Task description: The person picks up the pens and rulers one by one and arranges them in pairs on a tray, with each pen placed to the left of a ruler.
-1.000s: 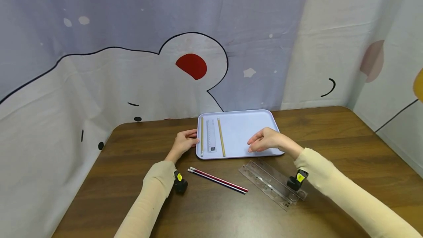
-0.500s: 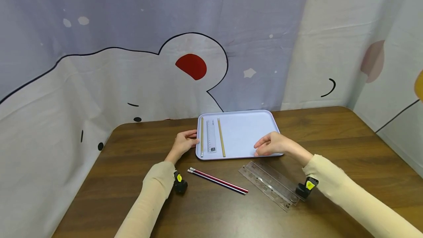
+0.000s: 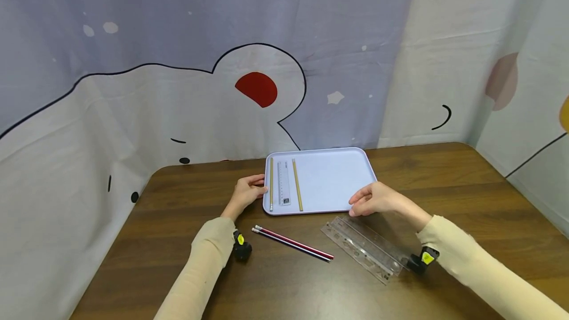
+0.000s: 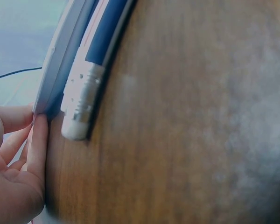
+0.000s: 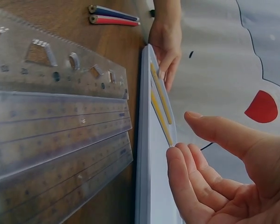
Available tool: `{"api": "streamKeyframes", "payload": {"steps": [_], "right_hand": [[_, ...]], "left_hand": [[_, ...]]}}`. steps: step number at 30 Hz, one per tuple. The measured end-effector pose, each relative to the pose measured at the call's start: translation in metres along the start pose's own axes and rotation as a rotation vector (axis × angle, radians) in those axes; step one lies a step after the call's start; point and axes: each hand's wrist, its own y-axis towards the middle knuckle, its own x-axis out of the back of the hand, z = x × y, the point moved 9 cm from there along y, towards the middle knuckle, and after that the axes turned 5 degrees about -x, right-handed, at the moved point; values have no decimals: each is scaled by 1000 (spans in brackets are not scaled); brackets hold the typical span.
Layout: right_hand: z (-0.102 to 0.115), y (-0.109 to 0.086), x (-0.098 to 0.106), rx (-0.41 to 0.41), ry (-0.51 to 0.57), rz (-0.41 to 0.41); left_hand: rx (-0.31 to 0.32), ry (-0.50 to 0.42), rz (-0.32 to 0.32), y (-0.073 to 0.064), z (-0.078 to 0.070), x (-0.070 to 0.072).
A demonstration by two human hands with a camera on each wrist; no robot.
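My left hand [image 3: 244,192] pinches the left rim of a white tray [image 3: 333,177] between thumb and fingers. In the tray lie a yellow pencil [image 3: 271,181], a clear ruler [image 3: 283,179] and another yellow pencil [image 3: 298,186], side by side at its left. My right hand [image 3: 375,199] hovers over the tray's front right corner, thumb and fingers apart and holding nothing, as the right wrist view shows. Just in front of the tray, several clear rulers [image 5: 60,116] overlap on the table, one with cut-out shapes.
A red pencil [image 3: 302,246] and a dark blue pencil [image 3: 289,244] lie together on the wooden table [image 3: 178,251], in front of the tray and left of the rulers. A patterned curtain [image 3: 133,112] hangs behind the table's back edge.
My right hand has drawn back to the right and toward me, from over the tray's inside to its front right corner. The left hand stays at the rim.
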Motion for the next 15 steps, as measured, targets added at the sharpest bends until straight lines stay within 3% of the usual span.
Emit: {"api": "streamKeyframes", "payload": {"steps": [15], "right_hand": [[-15, -13, -1, -6, -14, -22]], "left_hand": [[-3, 3, -11, 0, 0, 1]]}}
